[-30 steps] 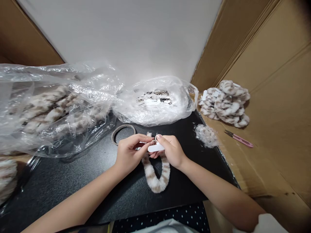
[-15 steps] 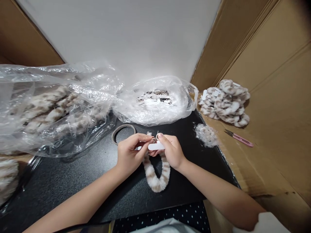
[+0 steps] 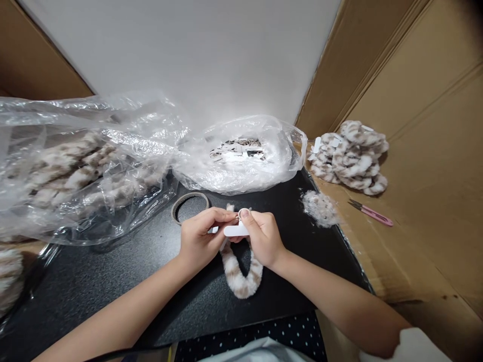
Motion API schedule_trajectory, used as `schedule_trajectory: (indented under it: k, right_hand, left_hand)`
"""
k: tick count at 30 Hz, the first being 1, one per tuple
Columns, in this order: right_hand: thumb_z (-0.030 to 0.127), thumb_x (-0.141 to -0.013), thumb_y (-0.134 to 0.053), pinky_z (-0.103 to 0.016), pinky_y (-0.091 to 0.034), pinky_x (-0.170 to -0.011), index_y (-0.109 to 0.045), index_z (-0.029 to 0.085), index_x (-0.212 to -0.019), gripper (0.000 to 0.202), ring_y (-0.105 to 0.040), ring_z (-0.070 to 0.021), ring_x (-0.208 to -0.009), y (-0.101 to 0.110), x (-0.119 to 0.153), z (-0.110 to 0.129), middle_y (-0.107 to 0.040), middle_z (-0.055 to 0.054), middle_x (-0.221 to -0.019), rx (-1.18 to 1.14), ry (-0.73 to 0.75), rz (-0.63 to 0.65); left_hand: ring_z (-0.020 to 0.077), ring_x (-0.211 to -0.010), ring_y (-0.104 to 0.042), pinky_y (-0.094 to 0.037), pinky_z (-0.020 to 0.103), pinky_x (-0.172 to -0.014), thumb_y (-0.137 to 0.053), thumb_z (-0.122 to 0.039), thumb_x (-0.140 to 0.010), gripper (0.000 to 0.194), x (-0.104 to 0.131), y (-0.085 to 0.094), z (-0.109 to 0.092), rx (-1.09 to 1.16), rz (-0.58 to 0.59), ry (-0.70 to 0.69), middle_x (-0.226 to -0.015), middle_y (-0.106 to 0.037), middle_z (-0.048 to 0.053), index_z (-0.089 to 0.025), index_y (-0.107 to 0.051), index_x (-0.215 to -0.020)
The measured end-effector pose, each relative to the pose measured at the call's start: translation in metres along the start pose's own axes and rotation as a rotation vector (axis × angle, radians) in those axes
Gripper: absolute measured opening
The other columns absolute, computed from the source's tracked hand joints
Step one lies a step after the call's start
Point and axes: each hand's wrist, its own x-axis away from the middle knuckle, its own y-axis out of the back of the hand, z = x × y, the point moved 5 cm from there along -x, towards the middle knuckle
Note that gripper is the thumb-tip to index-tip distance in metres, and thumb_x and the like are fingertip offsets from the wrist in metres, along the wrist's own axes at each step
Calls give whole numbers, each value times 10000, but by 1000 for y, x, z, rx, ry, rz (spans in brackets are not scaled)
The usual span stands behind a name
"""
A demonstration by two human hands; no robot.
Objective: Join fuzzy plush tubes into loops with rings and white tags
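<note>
Over the black tabletop my hands meet above a fluffy white-and-brown striped loop [image 3: 242, 287], whose lower curve hangs or lies toward me. My right hand [image 3: 267, 240] is closed, its thumb pressing on a small ring [image 3: 244, 211]. A white rounded tag [image 3: 234, 231] sticks out leftward from between the hands. The thumb and finger of my left hand [image 3: 199, 236] pinch a tiny part beside the ring; its kind is hidden by the fingertips. The loop's upper end shows just behind the fingers.
A roll ring [image 3: 174, 211] stands behind my left hand. Clear plastic bags hold striped fluffy pieces [image 3: 71, 168] and tagged metal bits [image 3: 241, 150]. At right are a fluff heap [image 3: 320, 208], pink-handled snips [image 3: 373, 215] and a pile of striped loops [image 3: 354, 161] against cardboard.
The white tag has shifted slightly left and lower, and the ring under my right thumb shows more fully. Both hands stay together in nearly the same place.
</note>
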Motion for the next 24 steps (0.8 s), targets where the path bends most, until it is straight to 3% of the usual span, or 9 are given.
schedule_trajectory:
  k: [7, 24]
  right_hand:
    - [529, -954, -410, -268, -484, -514, -606, 158, -606, 545, -621, -159, -508, -1, 0, -4, -650, -55, -548, -111, -55, -23]
    - [543, -939, -423, -269, -459, -503, -587, 169, -569, 552, -619, -163, -503, 5, -2, -3, -638, -54, -523, 38, -99, -28]
  left_hand:
    - [131, -713, -711, -562, 205, -629, -634, -45, -793, 136, 1, 0, 1, -29, 0, 9, -772, -747, 36, -164, -683, -837]
    - [142, -717, -729, -587, 219, -677, -629, -46, -789, 144, 1, -1, -3, -79, -4, -62, -785, -767, 30, -173, -690, -818]
